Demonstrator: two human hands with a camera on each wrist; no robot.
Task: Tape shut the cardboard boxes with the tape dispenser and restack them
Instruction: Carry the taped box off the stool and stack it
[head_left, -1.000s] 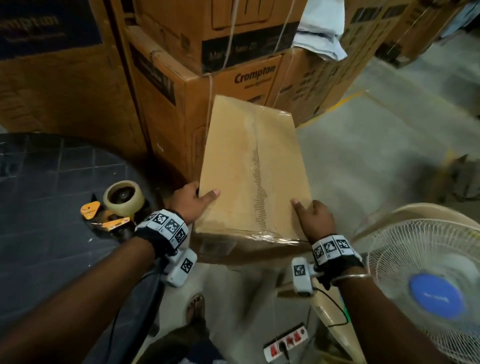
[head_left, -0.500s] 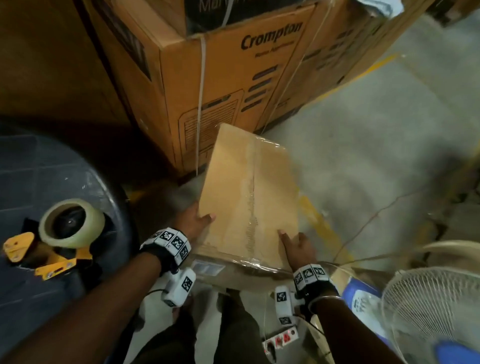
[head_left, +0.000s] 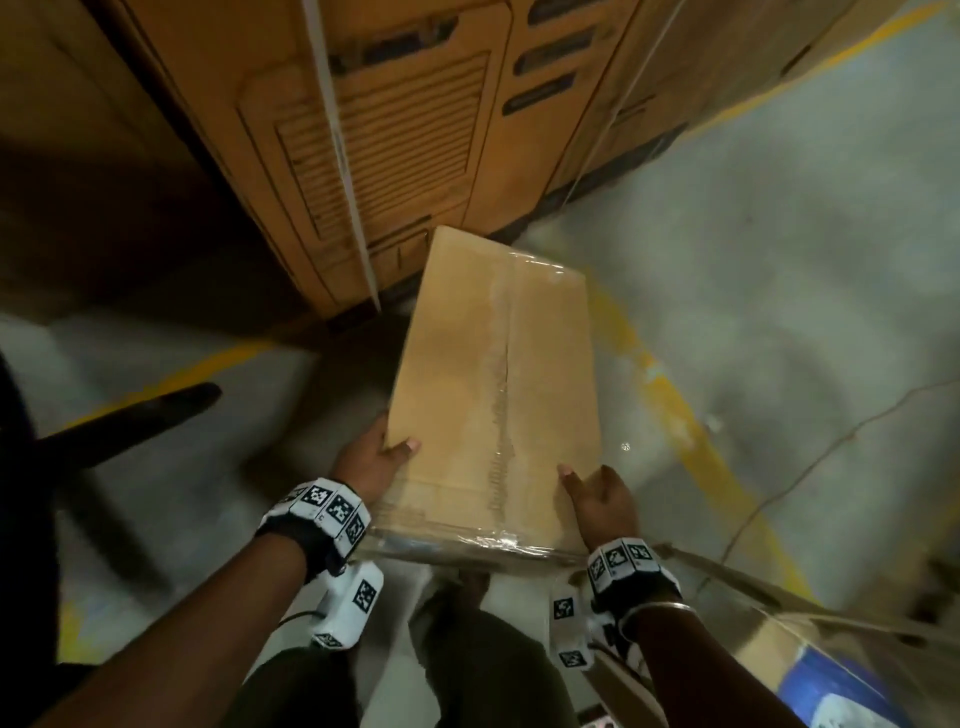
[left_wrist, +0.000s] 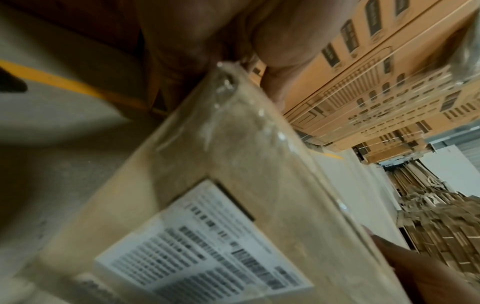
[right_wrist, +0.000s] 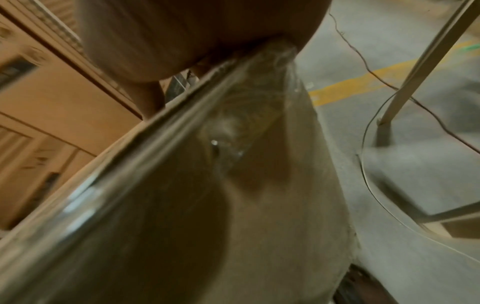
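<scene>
Left hand (head_left: 370, 457) and right hand (head_left: 602, 499) grasp taped box (head_left: 493, 374) at frame centre, thumbs on top.

Taped box (head_left: 493, 374) held lengthwise btwn both hands: left hand (head_left: 370, 457) at near-left corner, right hand (head_left: 602, 499) at near-right. Label (left_wrist: 205, 246) on its near end face. Printed cartons (head_left: 415, 130) just behind box's far end. Floor line (head_left: 670, 400) to its right.
</scene>
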